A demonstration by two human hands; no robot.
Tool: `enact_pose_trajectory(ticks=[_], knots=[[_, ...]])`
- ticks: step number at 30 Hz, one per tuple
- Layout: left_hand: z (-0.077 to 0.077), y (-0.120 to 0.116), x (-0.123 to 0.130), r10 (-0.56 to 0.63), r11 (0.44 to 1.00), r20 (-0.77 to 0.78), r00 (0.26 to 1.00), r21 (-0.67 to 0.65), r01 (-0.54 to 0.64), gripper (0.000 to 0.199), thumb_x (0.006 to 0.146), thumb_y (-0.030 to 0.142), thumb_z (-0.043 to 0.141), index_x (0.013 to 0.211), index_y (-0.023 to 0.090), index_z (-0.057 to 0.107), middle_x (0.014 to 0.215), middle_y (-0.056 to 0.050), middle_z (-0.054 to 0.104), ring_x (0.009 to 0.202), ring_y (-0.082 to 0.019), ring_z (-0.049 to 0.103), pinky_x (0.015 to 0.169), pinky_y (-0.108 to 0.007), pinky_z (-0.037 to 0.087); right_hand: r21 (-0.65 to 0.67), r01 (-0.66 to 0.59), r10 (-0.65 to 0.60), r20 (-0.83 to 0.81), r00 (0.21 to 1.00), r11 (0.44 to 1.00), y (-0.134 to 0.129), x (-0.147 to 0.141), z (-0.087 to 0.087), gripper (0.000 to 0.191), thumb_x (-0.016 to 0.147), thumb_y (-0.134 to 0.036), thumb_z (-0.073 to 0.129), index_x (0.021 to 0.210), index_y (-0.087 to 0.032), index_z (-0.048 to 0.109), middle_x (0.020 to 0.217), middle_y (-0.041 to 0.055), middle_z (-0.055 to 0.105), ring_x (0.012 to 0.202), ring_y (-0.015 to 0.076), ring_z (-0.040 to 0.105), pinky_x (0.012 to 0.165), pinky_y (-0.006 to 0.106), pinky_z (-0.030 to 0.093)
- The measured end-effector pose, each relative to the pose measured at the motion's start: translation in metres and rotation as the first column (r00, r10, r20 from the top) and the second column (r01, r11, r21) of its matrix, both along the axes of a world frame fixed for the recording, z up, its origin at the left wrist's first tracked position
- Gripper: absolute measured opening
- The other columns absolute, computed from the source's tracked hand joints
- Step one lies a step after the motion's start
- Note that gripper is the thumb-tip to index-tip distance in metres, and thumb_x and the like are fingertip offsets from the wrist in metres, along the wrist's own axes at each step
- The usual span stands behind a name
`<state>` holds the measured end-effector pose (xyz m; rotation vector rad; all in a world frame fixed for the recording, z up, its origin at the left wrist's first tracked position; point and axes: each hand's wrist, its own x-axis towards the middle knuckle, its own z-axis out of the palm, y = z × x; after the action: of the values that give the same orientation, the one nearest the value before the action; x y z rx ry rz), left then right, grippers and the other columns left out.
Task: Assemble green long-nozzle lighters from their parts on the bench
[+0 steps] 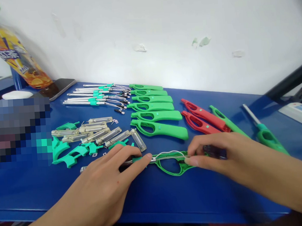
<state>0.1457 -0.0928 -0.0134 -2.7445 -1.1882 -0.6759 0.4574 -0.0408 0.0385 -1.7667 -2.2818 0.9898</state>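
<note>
A green lighter handle half [173, 174] lies on the blue table with its hollow side up, a white wire [169, 153] running across it. My left hand [114, 180] is closed around the metal lighter tube [83, 169] at the handle's left end; one fingertip presses on the joint. My right hand [215, 155] pinches over the handle's right part. In it is a screwdriver with a dark handle [216, 152], its thin shaft pointing left over the shell. A small black part under the right fingertips is mostly hidden.
Metal tubes with wires [96, 96], green handle halves [158, 116] and red ones [202, 118] lie behind. Clear fuel tanks [111, 136] and teal pieces [71, 155] are at left. A phone [61, 88], drink bottle [17, 56] and assembled lighter [266, 136] flank them.
</note>
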Motion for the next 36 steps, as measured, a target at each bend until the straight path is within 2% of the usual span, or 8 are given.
enact_pose_trajectory(ticks=[5, 17, 26, 30, 36], knots=[[0.001, 0.000, 0.001, -0.005, 1.000, -0.001, 1.000, 0.002, 0.005, 0.065, 0.097, -0.006, 0.042, 0.147, 0.027, 0.066, 0.127, -0.007, 0.079, 0.110, -0.026, 0.081, 0.083, -0.037, 0.071, -0.013, 0.035, -0.035, 0.037, 0.999, 0.999, 0.000, 0.001, -0.003, 0.022, 0.086, -0.054, 0.078, 0.088, -0.033, 0.079, 0.088, 0.0008, 0.079, 0.084, 0.0249, 0.072, 0.062, 0.032, 0.046], [0.002, 0.000, 0.003, -0.002, 1.000, -0.008, 1.000, -0.010, 0.001, 0.061, 0.100, -0.004, 0.042, 0.148, 0.026, 0.065, 0.130, -0.009, 0.078, 0.112, -0.029, 0.082, 0.082, -0.042, 0.072, 0.000, 0.012, -0.012, 0.066, 0.998, 1.000, 0.001, 0.000, -0.004, 0.020, 0.092, -0.053, 0.074, 0.091, -0.034, 0.080, 0.086, 0.0002, 0.078, 0.082, 0.0233, 0.070, 0.063, 0.033, 0.044], [-0.006, -0.003, 0.000, 0.024, 0.999, 0.019, 1.000, -0.041, -0.023, 0.062, 0.104, -0.002, 0.040, 0.153, 0.030, 0.062, 0.135, -0.006, 0.075, 0.118, -0.025, 0.076, 0.092, -0.036, 0.067, -0.032, 0.017, -0.015, 0.045, 0.999, 0.999, 0.001, -0.002, 0.001, 0.020, 0.094, -0.051, 0.076, 0.093, -0.032, 0.079, 0.088, 0.0013, 0.078, 0.086, 0.0239, 0.072, 0.066, 0.033, 0.046], [-0.009, -0.002, 0.001, 0.027, 0.997, 0.021, 0.999, -0.067, -0.025, 0.062, 0.107, -0.001, 0.039, 0.156, 0.031, 0.059, 0.138, -0.006, 0.073, 0.122, -0.024, 0.073, 0.096, -0.037, 0.065, -0.023, 0.005, -0.005, 0.011, 1.000, 1.000, 0.000, -0.002, 0.002, 0.018, 0.096, -0.049, 0.074, 0.093, -0.032, 0.079, 0.088, 0.0013, 0.078, 0.085, 0.0239, 0.071, 0.064, 0.032, 0.046], [-0.002, 0.000, 0.002, -0.002, 0.999, 0.010, 1.000, -0.052, 0.003, 0.055, 0.107, 0.000, 0.043, 0.151, 0.026, 0.062, 0.133, -0.008, 0.075, 0.116, -0.027, 0.076, 0.091, -0.039, 0.067, 0.017, 0.010, -0.010, 0.005, 1.000, 1.000, 0.001, -0.002, -0.001, 0.020, 0.095, -0.052, 0.076, 0.093, -0.032, 0.079, 0.086, 0.0009, 0.077, 0.081, 0.0231, 0.071, 0.062, 0.032, 0.046]])
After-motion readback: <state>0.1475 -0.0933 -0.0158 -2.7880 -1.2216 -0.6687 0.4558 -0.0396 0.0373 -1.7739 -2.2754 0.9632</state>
